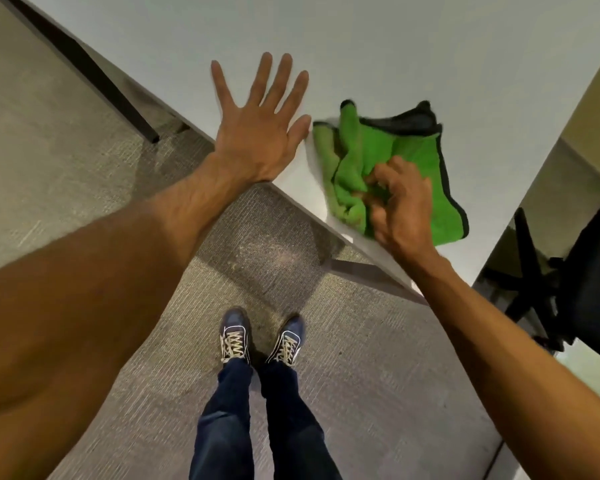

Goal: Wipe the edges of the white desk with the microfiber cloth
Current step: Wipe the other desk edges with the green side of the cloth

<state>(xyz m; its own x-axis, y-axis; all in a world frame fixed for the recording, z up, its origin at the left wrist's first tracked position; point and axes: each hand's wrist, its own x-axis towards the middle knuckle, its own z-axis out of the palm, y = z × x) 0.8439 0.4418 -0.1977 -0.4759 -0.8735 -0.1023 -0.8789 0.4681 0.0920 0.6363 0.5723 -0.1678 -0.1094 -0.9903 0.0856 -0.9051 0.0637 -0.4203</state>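
The white desk (413,57) fills the upper part of the head view, its near edge running diagonally from upper left to lower right. A green microfiber cloth (409,154) with a dark border lies bunched on the desk close to that edge. My right hand (400,206) grips the crumpled middle of the cloth, fingers curled into the fabric. My left hand (260,126) lies flat on the desk at the edge, fingers spread and straight, just left of the cloth.
Grey carpet (66,150) lies below the desk edge, with my feet in blue sneakers (262,337) near the desk. A black desk leg (97,77) slants at upper left. A black office chair (575,278) stands at the right by the desk's corner.
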